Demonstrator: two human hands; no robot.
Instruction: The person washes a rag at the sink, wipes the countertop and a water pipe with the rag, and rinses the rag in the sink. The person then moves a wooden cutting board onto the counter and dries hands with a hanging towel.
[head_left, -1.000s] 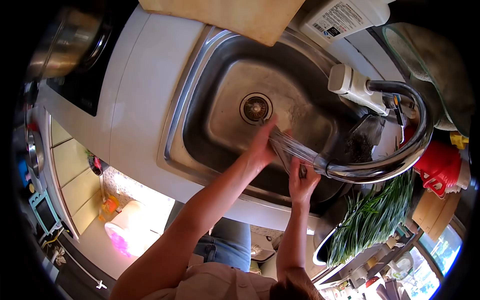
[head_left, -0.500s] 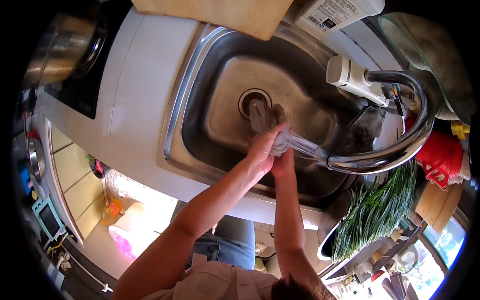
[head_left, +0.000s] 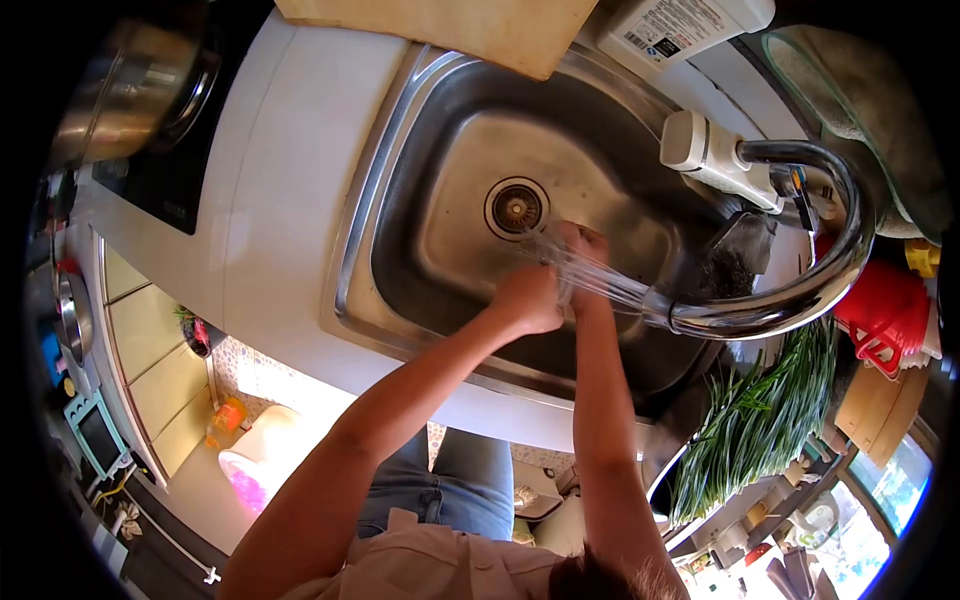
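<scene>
In the head view my left hand [head_left: 530, 298] and my right hand [head_left: 584, 256] are close together over the sink [head_left: 478, 160], both closed as fists. Running water from the curved chrome tap [head_left: 790, 308] falls across them and splashes towards the drain [head_left: 517, 208]. A grey-white cloth is bunched inside my fists, almost wholly hidden by fingers and water. My right hand is a little farther from my body than my left.
Long green leafy stalks [head_left: 755, 430] fill a bowl right of the sink. A wooden board [head_left: 450, 25] and a white bottle [head_left: 685, 28] stand beyond it. White counter [head_left: 275, 190] runs left towards a hob with a metal pot [head_left: 125, 90]. A red container [head_left: 885, 310] stands far right.
My hands have closed round the cloth, which hung loosely over the drain before and is now gathered out of sight. The drain is uncovered. My right hand has moved up and forward.
</scene>
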